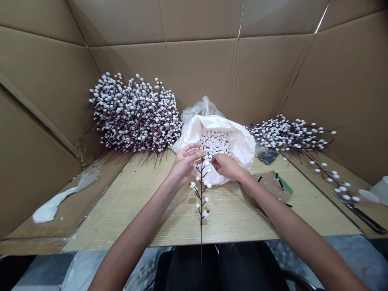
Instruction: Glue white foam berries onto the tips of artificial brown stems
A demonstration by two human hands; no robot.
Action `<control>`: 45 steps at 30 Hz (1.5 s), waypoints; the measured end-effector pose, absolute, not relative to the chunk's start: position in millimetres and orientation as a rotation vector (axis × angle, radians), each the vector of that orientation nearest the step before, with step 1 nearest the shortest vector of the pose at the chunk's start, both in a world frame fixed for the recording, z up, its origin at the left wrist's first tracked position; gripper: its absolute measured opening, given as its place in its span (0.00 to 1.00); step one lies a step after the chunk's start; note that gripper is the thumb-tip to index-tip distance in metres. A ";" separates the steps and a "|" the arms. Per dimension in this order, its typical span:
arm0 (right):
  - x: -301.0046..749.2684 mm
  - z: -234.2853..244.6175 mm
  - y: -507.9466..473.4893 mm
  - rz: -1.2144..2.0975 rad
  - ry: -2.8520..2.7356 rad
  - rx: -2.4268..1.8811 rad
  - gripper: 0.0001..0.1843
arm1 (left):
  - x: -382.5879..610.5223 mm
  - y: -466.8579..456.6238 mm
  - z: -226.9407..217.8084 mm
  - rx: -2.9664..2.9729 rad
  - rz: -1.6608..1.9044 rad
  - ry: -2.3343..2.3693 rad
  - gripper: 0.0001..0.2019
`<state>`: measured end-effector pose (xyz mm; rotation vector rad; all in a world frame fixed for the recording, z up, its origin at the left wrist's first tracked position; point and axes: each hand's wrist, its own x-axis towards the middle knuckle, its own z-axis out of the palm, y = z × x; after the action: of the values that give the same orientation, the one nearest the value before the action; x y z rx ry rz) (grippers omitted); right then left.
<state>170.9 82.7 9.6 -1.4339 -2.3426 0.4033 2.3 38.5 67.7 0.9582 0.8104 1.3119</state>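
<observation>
My left hand (185,161) pinches the top of a thin dark artificial branch (201,202) that hangs down over the table's front edge, with several white berries on its twigs. My right hand (226,165) is closed in a pinch right beside the branch tip, on something small I cannot make out. Both hands are just in front of a white plastic bag (239,141) full of loose white berries (214,143).
A big pile of finished berry branches (135,115) lies at the back left, a smaller pile (287,135) at the back right. Black tools (363,218) and a green strip (283,182) lie on the wooden table (151,210) to the right. Cardboard walls surround everything.
</observation>
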 end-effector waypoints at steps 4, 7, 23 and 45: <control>173.6 16.1 81.4 0.433 -2.250 -1.356 0.11 | 3.5 36.1 67.9 0.950 1.306 0.831 0.24; 177.6 25.5 80.7 0.494 -2.138 -1.281 0.11 | 4.7 34.7 67.9 0.946 1.300 0.839 0.25; 193.2 57.7 57.2 1.408 -1.413 -0.863 0.17 | 8.5 27.1 70.2 1.044 1.264 0.817 0.21; 174.7 66.2 36.4 1.413 -1.221 -0.564 0.12 | 11.0 18.7 70.7 1.165 1.283 0.688 0.18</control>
<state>174.7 36.4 66.2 -0.5640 -1.2205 1.4129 11.0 18.7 70.7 1.1650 0.6882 1.2830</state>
